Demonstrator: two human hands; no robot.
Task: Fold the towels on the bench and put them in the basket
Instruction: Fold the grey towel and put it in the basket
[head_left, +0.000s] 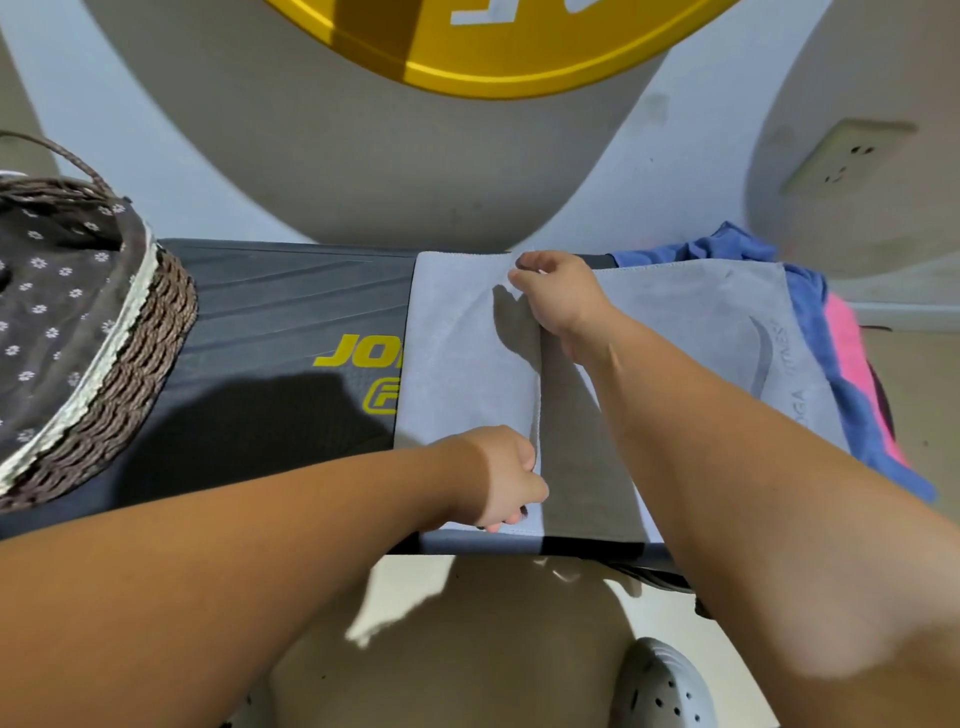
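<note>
Left hand (501, 475) fingers pinching grey towel (467, 353) near edge, right hand (558, 296) pinching far edge

The bench (291, 291) carries yellow italic capitals just left of the grey towel (457, 338). "JO" can be read, and the towel's left edge covers the rest of the word. Below these, also against the towel's left edge, a yellow outlined badge shows the start of one letter, seemingly an "F". Toward the towel's right end, a tone-on-tone curved logo sits beside faint sideways lettering. "OGA" is legible there, and the other word is too faint to read. Beyond the towel, a yellow disc (493, 62) bears white letter shapes cut off by the frame, unreadable.
</note>
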